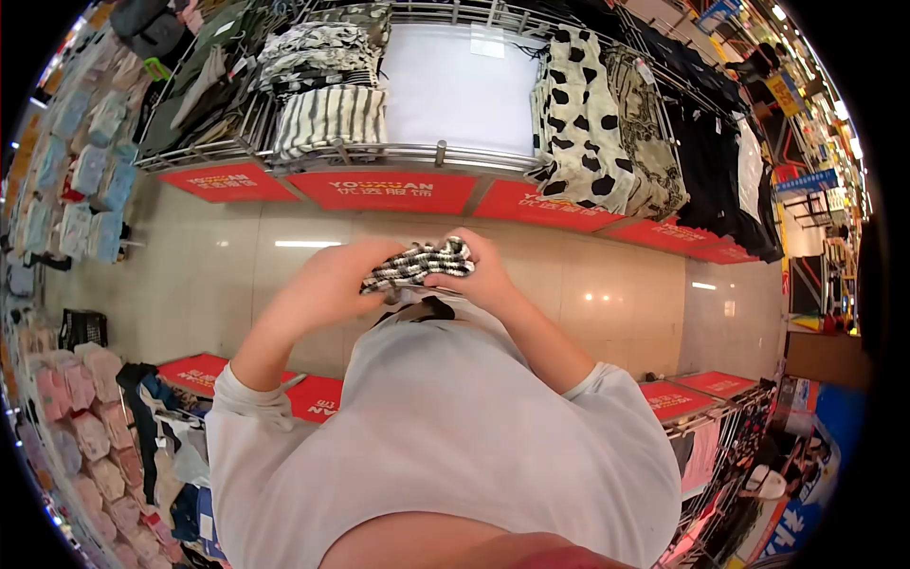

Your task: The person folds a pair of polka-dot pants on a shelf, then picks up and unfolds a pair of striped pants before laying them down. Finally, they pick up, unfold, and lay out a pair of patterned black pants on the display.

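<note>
A black-and-white patterned cloth (417,266), bunched or folded, is held between my two hands in front of my waist. My left hand (365,275) grips its left end, slightly blurred. Fingers of my right hand (474,266) wrap round the right end, with the thumb on the near side. Beyond the hands stands a metal display rack (441,154). On it lie striped cloth (332,119), a white bare panel (455,95) and a cream garment with black spots (580,123).
Red signs (379,191) run along the rack's front. Dark clothes (706,171) hang at the right, and packaged goods (95,180) at the left. Behind me are more racks with red signs (671,400). A black basket (83,328) stands on the floor at the left.
</note>
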Available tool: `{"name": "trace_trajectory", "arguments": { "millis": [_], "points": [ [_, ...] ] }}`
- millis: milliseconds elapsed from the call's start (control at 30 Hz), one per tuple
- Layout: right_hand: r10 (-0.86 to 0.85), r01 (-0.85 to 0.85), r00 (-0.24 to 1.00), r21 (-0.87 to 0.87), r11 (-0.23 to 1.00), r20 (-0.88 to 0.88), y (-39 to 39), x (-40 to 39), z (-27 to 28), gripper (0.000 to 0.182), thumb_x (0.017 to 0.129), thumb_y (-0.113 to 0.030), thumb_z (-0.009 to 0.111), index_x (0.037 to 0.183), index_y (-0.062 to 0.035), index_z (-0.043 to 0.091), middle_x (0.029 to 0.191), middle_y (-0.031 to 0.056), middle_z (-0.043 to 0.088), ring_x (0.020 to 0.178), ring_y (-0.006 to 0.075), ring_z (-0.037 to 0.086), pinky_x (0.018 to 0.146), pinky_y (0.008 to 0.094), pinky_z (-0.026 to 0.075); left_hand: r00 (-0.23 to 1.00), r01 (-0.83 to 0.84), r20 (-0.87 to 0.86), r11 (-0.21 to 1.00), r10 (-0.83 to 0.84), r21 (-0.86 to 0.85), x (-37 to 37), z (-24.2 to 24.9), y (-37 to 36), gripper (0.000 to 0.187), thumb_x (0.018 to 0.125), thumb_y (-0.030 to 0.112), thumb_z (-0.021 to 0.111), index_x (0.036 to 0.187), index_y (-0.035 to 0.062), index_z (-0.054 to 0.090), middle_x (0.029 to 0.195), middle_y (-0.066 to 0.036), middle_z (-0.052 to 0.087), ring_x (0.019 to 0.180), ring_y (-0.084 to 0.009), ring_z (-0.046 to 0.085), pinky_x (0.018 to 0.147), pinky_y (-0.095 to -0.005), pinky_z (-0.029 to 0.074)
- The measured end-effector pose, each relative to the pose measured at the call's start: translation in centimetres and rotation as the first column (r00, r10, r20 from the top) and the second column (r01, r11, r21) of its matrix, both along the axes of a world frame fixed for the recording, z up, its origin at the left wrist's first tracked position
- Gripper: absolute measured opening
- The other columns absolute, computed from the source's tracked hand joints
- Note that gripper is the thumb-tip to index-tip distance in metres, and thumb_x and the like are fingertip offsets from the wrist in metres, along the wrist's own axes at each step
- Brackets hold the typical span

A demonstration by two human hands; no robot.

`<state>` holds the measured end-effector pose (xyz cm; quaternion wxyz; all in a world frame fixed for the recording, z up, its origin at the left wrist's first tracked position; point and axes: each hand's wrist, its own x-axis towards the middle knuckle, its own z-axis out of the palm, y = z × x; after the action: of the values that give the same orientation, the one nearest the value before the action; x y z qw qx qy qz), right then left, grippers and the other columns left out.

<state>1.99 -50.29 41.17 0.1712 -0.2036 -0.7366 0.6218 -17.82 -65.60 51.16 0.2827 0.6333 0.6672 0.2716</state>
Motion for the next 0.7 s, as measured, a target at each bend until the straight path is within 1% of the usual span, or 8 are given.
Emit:
{"name": "trace_trajectory", "arguments": {
  "millis": [100,167,200,300,367,433,567,700],
  "points": [
    [-0.152,0.150,0.986,0.040,0.988,0.072,-0.8,0.6,-0.7,0.048,0.070,-0.016,0.094,0.102,-0.0048,0.061,0.092,0.0024,0.066,0.084,0.0094,0.062,0.075,0.0292,0.052,0.986,0.070,0.153,0.997,-0.062,-0.044,-0.7,-2.1,-0.3,0.065,0.074,0.004,0.068,0.138,0.0107,0.059,0.104,-0.016,0.067,0.096,-0.0360,0.064,0.082,-0.0445,0.051],
    [-0.249,0.241,0.965,0.089,0.966,0.085,-0.8,1.0,-0.1,0.049,0.071,-0.013,0.093,0.108,-0.0039,0.062,0.092,0.0024,0.068,0.087,0.0104,0.064,0.078,0.0307,0.053,0.985,0.141,0.100,0.990,-0.138,-0.028,-1.2,-4.1,-0.4,0.067,0.074,0.003,0.068,0.140,0.0116,0.058,0.102,-0.016,0.065,0.095,-0.0353,0.063,0.083,-0.0433,0.051],
    [-0.196,0.204,0.967,-0.032,0.979,0.164,0.1,1.8,-1.5,0.048,0.073,-0.008,0.090,0.113,-0.0032,0.063,0.098,0.0029,0.069,0.091,0.0108,0.064,0.082,0.0306,0.054,0.977,0.207,0.049,0.978,-0.207,-0.012,-1.8,-5.4,-0.2,0.069,0.075,0.003,0.067,0.142,0.0124,0.057,0.100,-0.015,0.064,0.094,-0.0346,0.061,0.083,-0.0421,0.050],
    [-0.243,0.286,0.936,-0.147,0.947,0.256,0.7,3.0,-0.5,0.045,0.076,-0.002,0.084,0.115,-0.0033,0.062,0.104,0.0031,0.069,0.096,0.0109,0.064,0.085,0.0298,0.054,0.965,0.219,0.127,0.971,-0.230,0.093,-1.7,-8.6,0.6,0.069,0.076,0.001,0.066,0.143,0.0135,0.056,0.097,-0.014,0.061,0.092,-0.0334,0.058,0.081,-0.0402,0.049],
    [-0.239,0.281,0.938,-0.148,0.948,0.249,1.5,3.8,-1.0,0.045,0.078,0.003,0.080,0.118,-0.0035,0.060,0.105,0.0023,0.067,0.096,0.0113,0.064,0.084,0.0292,0.054,0.952,0.148,0.245,0.976,-0.184,0.158,-0.5,-9.1,1.7,0.060,0.076,-0.003,0.059,0.134,0.0120,0.061,0.094,-0.014,0.058,0.088,-0.0340,0.059,0.077,-0.0420,0.049],
    [-0.297,0.326,0.945,-0.298,0.897,0.137,2.3,4.2,-1.0,0.039,0.080,-0.003,0.083,0.110,-0.0022,0.058,0.097,0.0029,0.067,0.091,0.0107,0.063,0.079,0.0280,0.053,0.927,0.044,0.364,0.988,-0.096,0.148,-0.2,-9.5,3.2,0.043,0.076,-0.004,0.059,0.117,0.0071,0.064,0.099,-0.014,0.056,0.089,-0.0338,0.058,0.077,-0.0410,0.049],
    [-0.278,0.317,0.938,-0.186,0.930,0.206,5.1,4.8,-1.9,0.045,0.077,0.006,0.081,0.114,-0.0039,0.056,0.098,-0.0001,0.061,0.090,0.0080,0.059,0.077,0.0260,0.052,0.962,0.085,0.253,0.994,-0.100,0.070,-0.1,-9.4,6.0,0.028,0.077,-0.002,0.061,0.104,0.0035,0.061,0.104,-0.016,0.055,0.092,-0.0353,0.058,0.078,-0.0415,0.049],
    [-0.218,0.238,0.961,-0.105,0.966,0.167,8.7,5.2,-2.2,0.040,0.075,0.000,0.086,0.105,-0.0032,0.060,0.088,-0.0016,0.062,0.079,0.0067,0.057,0.069,0.0245,0.049,0.975,0.190,0.137,0.977,-0.177,-0.095,0.3,-9.0,8.8,0.024,0.076,0.001,0.063,0.100,0.0025,0.061,0.106,-0.016,0.054,0.094,-0.0378,0.058,0.079,-0.0440,0.049]
  ]
}}
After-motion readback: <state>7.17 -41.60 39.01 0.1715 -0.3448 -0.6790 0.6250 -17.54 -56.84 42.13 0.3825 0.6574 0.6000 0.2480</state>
